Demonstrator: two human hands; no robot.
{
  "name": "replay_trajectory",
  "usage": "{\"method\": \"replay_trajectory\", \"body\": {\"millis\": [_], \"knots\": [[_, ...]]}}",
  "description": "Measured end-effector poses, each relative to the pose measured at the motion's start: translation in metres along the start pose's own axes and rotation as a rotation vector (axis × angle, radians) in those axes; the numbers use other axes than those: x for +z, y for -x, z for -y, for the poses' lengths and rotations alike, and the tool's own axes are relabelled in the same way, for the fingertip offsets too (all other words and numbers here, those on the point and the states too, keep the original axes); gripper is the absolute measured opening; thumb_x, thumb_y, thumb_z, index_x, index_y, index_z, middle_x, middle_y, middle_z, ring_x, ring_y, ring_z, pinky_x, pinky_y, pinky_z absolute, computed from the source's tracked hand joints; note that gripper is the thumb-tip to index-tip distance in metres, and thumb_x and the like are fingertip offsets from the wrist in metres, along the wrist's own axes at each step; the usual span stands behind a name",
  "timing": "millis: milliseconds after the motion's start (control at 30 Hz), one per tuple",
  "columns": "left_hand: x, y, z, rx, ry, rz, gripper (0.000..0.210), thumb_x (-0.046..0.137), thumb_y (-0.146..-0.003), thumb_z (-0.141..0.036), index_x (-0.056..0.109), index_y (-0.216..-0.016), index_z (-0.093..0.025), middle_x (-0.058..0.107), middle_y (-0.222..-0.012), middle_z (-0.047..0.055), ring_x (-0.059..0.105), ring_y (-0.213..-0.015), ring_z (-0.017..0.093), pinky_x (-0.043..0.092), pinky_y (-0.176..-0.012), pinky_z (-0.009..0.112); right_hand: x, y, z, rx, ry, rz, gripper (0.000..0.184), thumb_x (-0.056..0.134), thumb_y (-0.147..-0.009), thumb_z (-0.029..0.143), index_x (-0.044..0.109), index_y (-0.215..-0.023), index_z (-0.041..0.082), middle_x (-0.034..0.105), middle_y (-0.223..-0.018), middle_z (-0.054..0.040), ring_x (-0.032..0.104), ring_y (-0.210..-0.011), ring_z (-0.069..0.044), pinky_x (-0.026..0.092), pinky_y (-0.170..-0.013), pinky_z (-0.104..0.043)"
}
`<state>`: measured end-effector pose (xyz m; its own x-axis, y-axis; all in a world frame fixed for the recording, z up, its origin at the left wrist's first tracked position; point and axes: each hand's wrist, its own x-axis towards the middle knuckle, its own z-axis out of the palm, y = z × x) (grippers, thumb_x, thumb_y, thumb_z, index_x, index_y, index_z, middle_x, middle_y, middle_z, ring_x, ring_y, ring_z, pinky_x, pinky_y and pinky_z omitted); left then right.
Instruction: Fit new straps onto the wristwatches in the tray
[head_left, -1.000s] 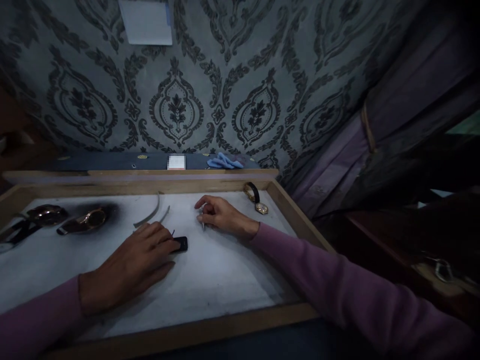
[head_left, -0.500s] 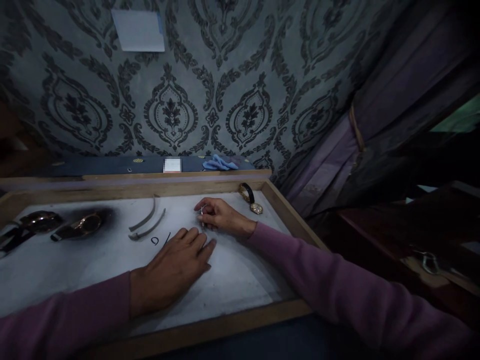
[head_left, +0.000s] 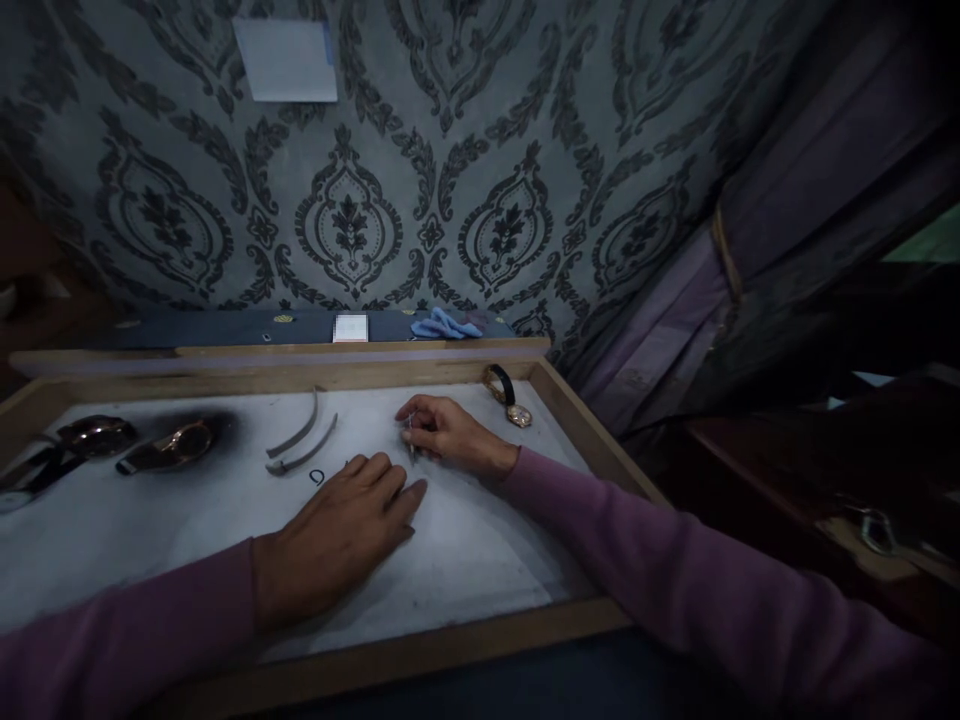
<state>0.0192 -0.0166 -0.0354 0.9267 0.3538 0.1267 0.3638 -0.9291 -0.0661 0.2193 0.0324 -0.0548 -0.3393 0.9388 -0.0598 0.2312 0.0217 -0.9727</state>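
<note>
**Wooden tray, dim light**

On the white tray floor (head_left: 465,560) I see my right hand (head_left: 450,438) pinching a thin metal pin (head_left: 411,440), upright, tip down. My left hand (head_left: 341,530) lies open, flat. Two curved strap pieces (head_left: 304,445) lie just left; a gold watch (head_left: 514,400) sits behind.

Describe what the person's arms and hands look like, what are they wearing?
Both arms wear long mauve-purple sleeves of soft, plain fabric that end at the wrists. The left hand and right hand are bare: no gloves, and no rings or wristwatch show in this dim light.
</note>
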Motion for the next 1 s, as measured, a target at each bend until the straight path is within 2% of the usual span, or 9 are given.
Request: {"method": "replay_trajectory", "body": {"millis": [100,200,433,533,733,867,1000], "knots": [[0.007,-0.007,-0.001,0.026,0.004,-0.024,0.028,0.046,-0.097,-0.022,0.047,-0.124,-0.015,0.055,-0.098,0.007,0.045,-0.088,0.025,0.037,-0.075,0.038,0.0,0.003,-0.002,-0.002,-0.018,-0.023,0.017,0.063,-0.076,0.015,0.054,-0.09,0.016,0.05,-0.051,0.0106,0.042,-0.039,-0.006,0.033,-0.039,-0.018],[0.009,-0.009,0.001,0.023,0.019,-0.028,0.026,0.046,-0.097,-0.021,0.05,-0.122,-0.016,0.054,-0.097,0.007,0.046,-0.088,0.025,0.037,-0.074,0.038,-0.002,0.008,-0.005,-0.002,-0.043,-0.046,0.019,0.066,-0.075,0.019,0.054,-0.089,0.017,0.051,-0.052,0.0101,0.046,-0.041,-0.007,0.036,-0.039,-0.018],[-0.004,0.003,0.008,0.04,0.001,0.013,0.028,0.039,-0.098,-0.013,0.05,-0.124,-0.014,0.057,-0.098,0.009,0.046,-0.088,0.025,0.039,-0.074,0.04,-0.008,0.019,-0.011,0.004,-0.124,-0.061,0.035,0.078,-0.067,0.036,0.049,-0.076,0.019,0.061,-0.053,0.0057,0.056,-0.046,-0.01,0.048,-0.048,-0.022],[-0.003,0.007,0.01,0.05,0.024,-0.005,0.027,0.037,-0.098,-0.013,0.05,-0.122,-0.014,0.057,-0.097,0.01,0.047,-0.088,0.025,0.04,-0.075,0.04,-0.009,0.026,-0.008,0.014,-0.134,-0.054,0.041,0.083,-0.062,0.042,0.051,-0.073,0.018,0.06,-0.052,0.0056,0.056,-0.045,-0.01,0.047,-0.046,-0.022],[0.006,0.001,0.011,0.02,0.055,-0.044,0.023,0.039,-0.098,-0.015,0.051,-0.118,-0.013,0.057,-0.096,0.009,0.048,-0.087,0.025,0.039,-0.073,0.039,-0.014,0.044,0.001,-0.069,0.073,-0.09,0.036,0.079,-0.069,0.044,0.054,-0.066,0.018,0.05,-0.048,0.0069,0.045,-0.043,-0.008,0.034,-0.042,-0.02],[0.009,-0.003,0.011,0.021,0.07,-0.047,0.027,0.042,-0.098,-0.016,0.049,-0.123,-0.015,0.057,-0.098,0.008,0.047,-0.088,0.025,0.038,-0.073,0.038,-0.018,0.058,0.0,-0.137,0.293,-0.093,0.032,0.071,-0.079,0.042,0.057,-0.064,0.017,0.052,-0.054,0.0035,0.047,-0.051,-0.011,0.035,-0.048,-0.022],[0.01,-0.002,0.013,0.024,0.102,-0.048,0.026,0.042,-0.097,-0.015,0.051,-0.122,-0.018,0.056,-0.097,0.008,0.048,-0.087,0.024,0.038,-0.073,0.037,-0.018,0.066,-0.004,-0.145,0.426,-0.081,0.023,0.068,-0.082,0.032,0.061,-0.067,0.017,0.057,-0.058,0.002,0.05,-0.055,-0.012,0.037,-0.052,-0.023]]}}
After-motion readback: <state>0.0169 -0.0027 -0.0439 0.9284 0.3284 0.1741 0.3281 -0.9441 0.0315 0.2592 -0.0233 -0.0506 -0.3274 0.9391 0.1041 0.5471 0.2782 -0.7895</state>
